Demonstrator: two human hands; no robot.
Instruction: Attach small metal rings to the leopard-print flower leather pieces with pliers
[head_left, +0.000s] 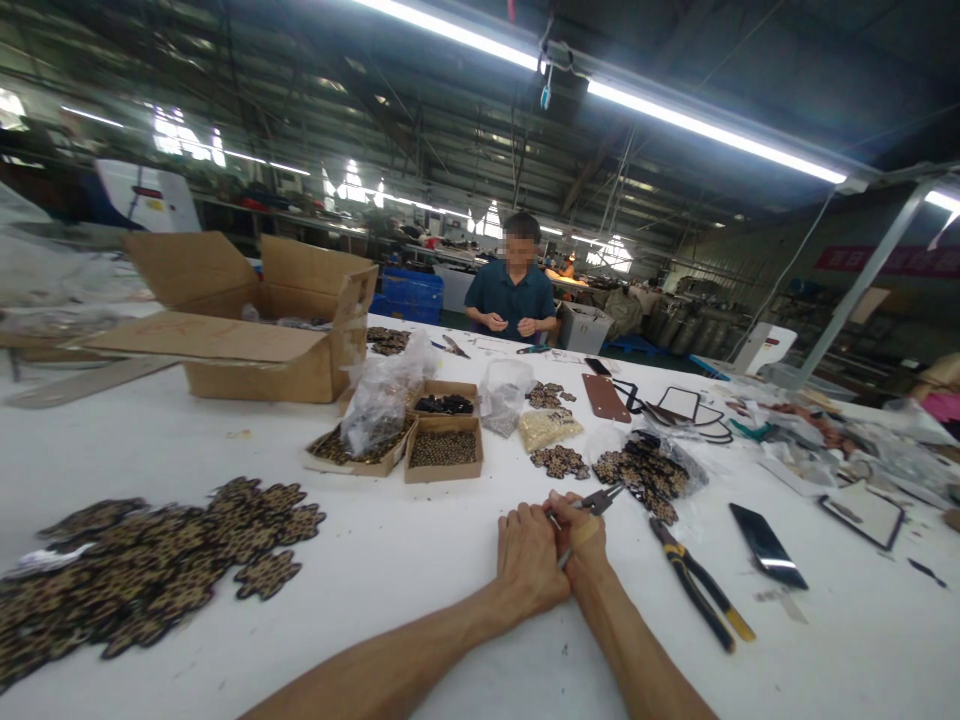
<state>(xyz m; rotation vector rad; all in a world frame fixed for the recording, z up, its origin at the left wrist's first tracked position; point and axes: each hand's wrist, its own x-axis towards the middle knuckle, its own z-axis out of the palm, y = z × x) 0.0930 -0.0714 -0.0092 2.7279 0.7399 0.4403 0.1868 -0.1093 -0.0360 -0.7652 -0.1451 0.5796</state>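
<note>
Side by side above the white table, my two hands touch. My right hand (586, 542) is closed around long-nosed pliers (598, 500), whose jaws point away to the right. Curled into a fist against it is my left hand (529, 556); whatever its fingers hold is hidden. Just right of my hands lie larger pliers (694, 580) with black and yellow handles. Beyond the jaws sits a pile of flower-shaped brown and black patches (649, 470), partly in clear plastic. A bigger heap of the same patches (165, 560) spreads over the table at left.
Small cardboard trays (444, 470) of tiny metal parts stand ahead, near a bag of yellowish pieces (550, 429). An open carton (262, 370) is at back left. A dark phone (769, 545) lies at right. Across the table sits a person (511, 290).
</note>
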